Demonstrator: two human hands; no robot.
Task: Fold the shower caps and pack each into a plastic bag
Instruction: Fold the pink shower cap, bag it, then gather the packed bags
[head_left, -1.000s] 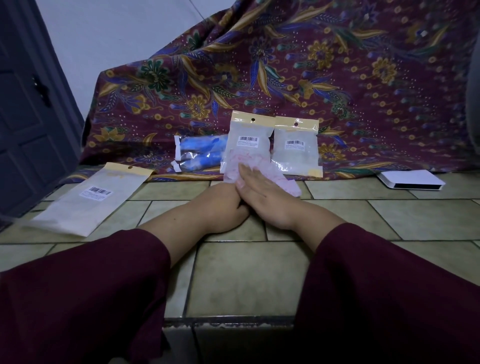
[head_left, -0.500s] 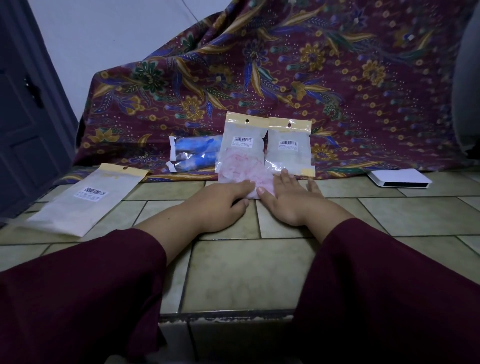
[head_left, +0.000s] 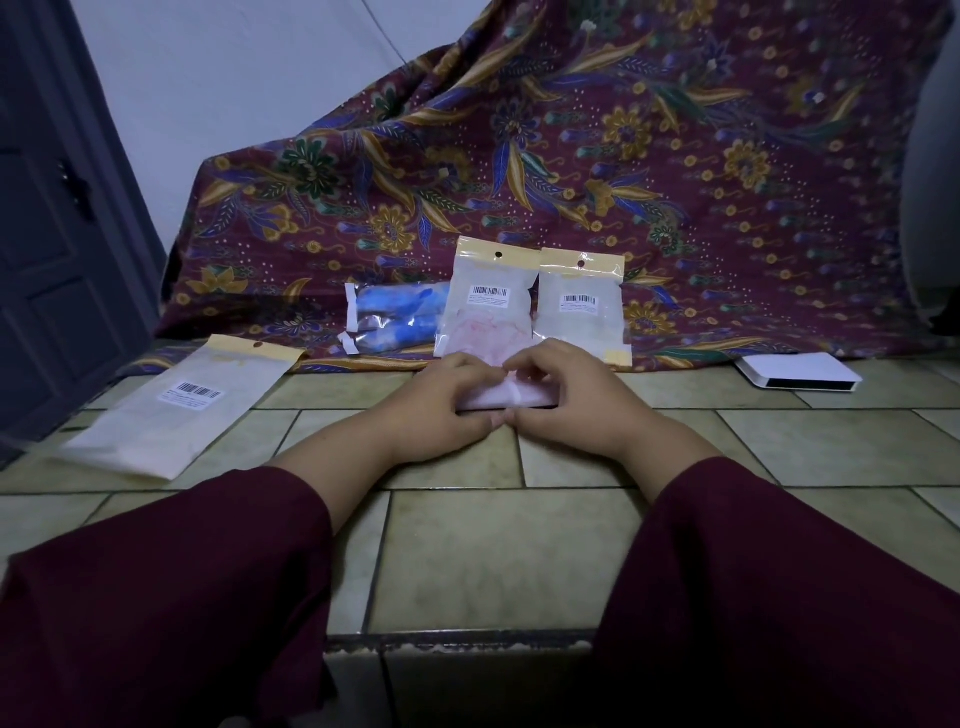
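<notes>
Gripping folded pink cap (head_left: 511, 397) w/ both hands, left (head_left: 441, 402) + right (head_left: 574, 397), on tiled floor (head_left: 498, 561); batik cloth (head_left: 571, 171) behind.

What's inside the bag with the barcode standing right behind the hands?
The standing bag holds something crumpled and pink, probably a shower cap. Its lowest part is hidden behind the left hand and right hand.

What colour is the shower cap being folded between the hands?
Pale pink shower cap, gripped by both hands, seen in the head view.

Tiled floor (head_left: 498, 561), dark door (head_left: 47, 260)
</notes>
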